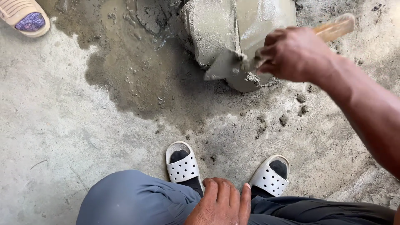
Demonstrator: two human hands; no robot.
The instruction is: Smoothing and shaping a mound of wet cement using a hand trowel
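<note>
Already the grey wet mortar mound [216, 29] looks smoothed; the right hand [293, 54] grips a wooden-handled steel trowel [227, 66] at its base — crumbs remain — while the left hand [221, 204] rests flat-fingered on a knee, holding nothing.

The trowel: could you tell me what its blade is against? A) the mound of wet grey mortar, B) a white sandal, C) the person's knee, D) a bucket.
A: the right hand holds the trowel by its wooden handle, with the blade laid against the mound of wet grey mortar.
</note>
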